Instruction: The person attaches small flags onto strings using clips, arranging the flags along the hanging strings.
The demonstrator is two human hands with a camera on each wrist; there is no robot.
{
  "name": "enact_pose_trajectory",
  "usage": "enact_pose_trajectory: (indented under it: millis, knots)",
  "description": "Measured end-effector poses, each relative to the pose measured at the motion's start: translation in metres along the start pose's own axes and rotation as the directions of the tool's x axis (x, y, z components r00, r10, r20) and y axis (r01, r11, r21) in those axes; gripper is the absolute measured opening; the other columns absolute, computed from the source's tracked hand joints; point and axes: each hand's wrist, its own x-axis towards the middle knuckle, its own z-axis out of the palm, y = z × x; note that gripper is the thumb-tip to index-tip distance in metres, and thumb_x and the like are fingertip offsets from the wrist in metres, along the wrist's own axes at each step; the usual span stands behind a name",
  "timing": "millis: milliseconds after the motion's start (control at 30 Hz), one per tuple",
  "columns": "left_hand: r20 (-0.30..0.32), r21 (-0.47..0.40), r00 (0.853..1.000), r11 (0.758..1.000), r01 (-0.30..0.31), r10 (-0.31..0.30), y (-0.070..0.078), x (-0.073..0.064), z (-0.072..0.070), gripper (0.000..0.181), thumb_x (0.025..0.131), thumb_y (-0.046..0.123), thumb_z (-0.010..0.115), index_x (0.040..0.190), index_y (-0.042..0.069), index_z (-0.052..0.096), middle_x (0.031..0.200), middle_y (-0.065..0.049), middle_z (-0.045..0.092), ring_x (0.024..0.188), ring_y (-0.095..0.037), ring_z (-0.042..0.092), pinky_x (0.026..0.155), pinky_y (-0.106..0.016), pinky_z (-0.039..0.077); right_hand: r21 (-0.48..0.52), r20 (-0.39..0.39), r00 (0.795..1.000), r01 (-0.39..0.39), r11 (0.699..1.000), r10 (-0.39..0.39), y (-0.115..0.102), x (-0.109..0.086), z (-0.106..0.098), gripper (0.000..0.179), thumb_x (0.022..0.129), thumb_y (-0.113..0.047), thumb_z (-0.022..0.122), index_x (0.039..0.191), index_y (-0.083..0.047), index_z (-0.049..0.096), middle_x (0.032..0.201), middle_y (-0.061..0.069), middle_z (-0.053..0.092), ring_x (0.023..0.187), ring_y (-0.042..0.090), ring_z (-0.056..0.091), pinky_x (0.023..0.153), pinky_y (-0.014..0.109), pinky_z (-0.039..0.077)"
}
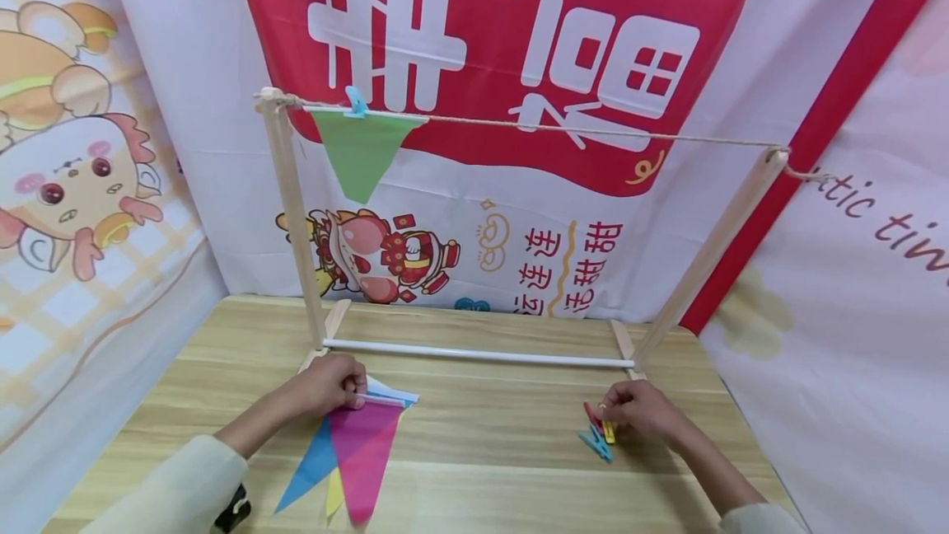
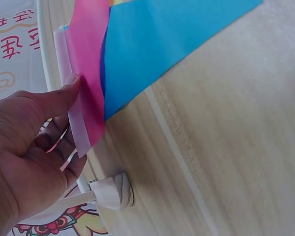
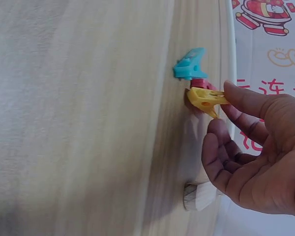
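Flags, thin and triangular, matte, cloth or paper unclear. Left hand (image 1: 326, 386) pinches the pink flag (image 1: 363, 456) by its pale, stiff-looking top strip, thumb on one side, fingers behind. Blue flag (image 1: 307, 464) and yellow flag (image 1: 335, 493) fan out under it, tips toward the person, at the left part of the table (image 1: 489, 468). Right hand (image 3: 265, 152) holds the yellow clip (image 3: 199, 96) narrowly between thumb and finger at the handle ends; small, glossy, plastic-looking. Red clip (image 1: 591, 414) and teal clip (image 1: 596, 443) sit close against it, right part of the table, same clothespin shape.

Beyond the hands, a frame: two squared, pale wooden posts (image 1: 712, 258), smooth white rod (image 1: 482, 355) low between them, twisted rough string (image 1: 593, 131) tied across the tops. Green flag (image 1: 363, 155) hangs point down near the left post, under a light blue clip (image 1: 356, 101).

Tabletop is light wood grain with paler streaks. Wrinkled white printed sheets (image 1: 474, 196) line the room behind and at both sides; red panel (image 1: 482, 48), white characters, cartoon figures. Pale sleeves (image 1: 178, 489) on both arms.
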Motion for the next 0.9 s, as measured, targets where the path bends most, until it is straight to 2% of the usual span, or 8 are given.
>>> enact_pose_trajectory:
  millis: [167, 367, 500, 567, 733, 800, 900]
  knots:
    - [0.053, -0.071, 0.998, 0.997, -0.042, 0.046, 0.001, 0.0, -0.005, 0.02, 0.094, 0.013, 0.092, 0.084, 0.016, 0.075, 0.074, 0.01, 0.056, 0.075, -0.004, 0.05, 0.069, -0.023, 0.044, -0.014, 0.033, 0.999, -0.006, 1.0, 0.006, -0.005, 0.0, -0.004, 0.018, 0.106, -0.015, 0.079, 0.1, 0.0, 0.071, 0.09, 0.006, 0.071, 0.082, 0.021, 0.063, 0.066, 0.031, 0.054]
    - [0.098, -0.163, 0.994, 0.986, -0.039, 0.056, 0.005, 0.001, -0.011, 0.015, 0.101, 0.012, 0.084, 0.09, 0.014, 0.074, 0.082, 0.006, 0.061, 0.081, -0.01, 0.055, 0.071, -0.025, 0.047, -0.05, 0.015, 1.0, 0.007, 0.999, -0.006, -0.008, -0.001, -0.012, 0.017, 0.107, -0.015, 0.075, 0.099, -0.001, 0.068, 0.088, 0.009, 0.07, 0.079, 0.021, 0.063, 0.065, 0.031, 0.054]
    - [0.105, -0.202, 0.993, 0.979, -0.036, 0.059, 0.007, 0.001, -0.012, 0.011, 0.104, 0.014, 0.082, 0.095, 0.014, 0.074, 0.088, 0.004, 0.067, 0.083, -0.011, 0.059, 0.072, -0.025, 0.051, -0.019, 0.015, 1.0, 0.003, 1.0, -0.002, -0.008, -0.002, -0.016, 0.014, 0.106, -0.012, 0.073, 0.101, 0.0, 0.068, 0.085, 0.009, 0.07, 0.072, 0.021, 0.062, 0.06, 0.031, 0.053]
    - [0.109, -0.226, 0.993, 0.974, -0.024, 0.049, 0.009, 0.001, -0.012, 0.01, 0.106, 0.017, 0.08, 0.098, 0.014, 0.075, 0.09, 0.003, 0.069, 0.084, -0.011, 0.061, 0.073, -0.025, 0.053, -0.002, 0.013, 1.0, 0.001, 1.0, -0.001, -0.009, -0.001, -0.017, 0.017, 0.106, -0.013, 0.072, 0.108, 0.004, 0.067, 0.087, 0.01, 0.071, 0.071, 0.02, 0.063, 0.059, 0.031, 0.053]
    - [0.106, -0.286, 0.994, 0.958, 0.014, 0.017, 0.013, 0.003, -0.013, 0.008, 0.11, 0.02, 0.076, 0.106, 0.013, 0.075, 0.095, 0.0, 0.073, 0.087, -0.013, 0.065, 0.076, -0.024, 0.057, 0.013, -0.024, 1.0, -0.018, 1.0, 0.018, -0.013, 0.001, -0.019, 0.044, 0.108, -0.018, 0.074, 0.135, 0.015, 0.064, 0.093, 0.011, 0.073, 0.074, 0.021, 0.067, 0.064, 0.034, 0.058]
    - [0.096, -0.298, 0.995, 0.954, 0.01, 0.02, 0.014, 0.004, -0.013, 0.008, 0.11, 0.02, 0.075, 0.107, 0.013, 0.076, 0.096, 0.0, 0.074, 0.088, -0.013, 0.065, 0.076, -0.024, 0.057, 0.015, -0.032, 0.999, -0.035, 0.999, 0.036, -0.015, 0.001, -0.019, 0.044, 0.109, -0.02, 0.073, 0.136, 0.014, 0.067, 0.094, 0.01, 0.074, 0.077, 0.021, 0.067, 0.066, 0.034, 0.059]
    - [0.079, -0.305, 0.997, 0.952, 0.003, 0.022, 0.017, 0.004, -0.013, 0.008, 0.11, 0.021, 0.076, 0.108, 0.014, 0.077, 0.096, 0.001, 0.074, 0.088, -0.012, 0.064, 0.077, -0.024, 0.056, 0.028, -0.038, 0.998, -0.05, 0.998, 0.051, -0.016, 0.002, -0.018, 0.035, 0.11, -0.019, 0.072, 0.13, 0.009, 0.073, 0.094, 0.009, 0.074, 0.081, 0.021, 0.067, 0.069, 0.033, 0.059]
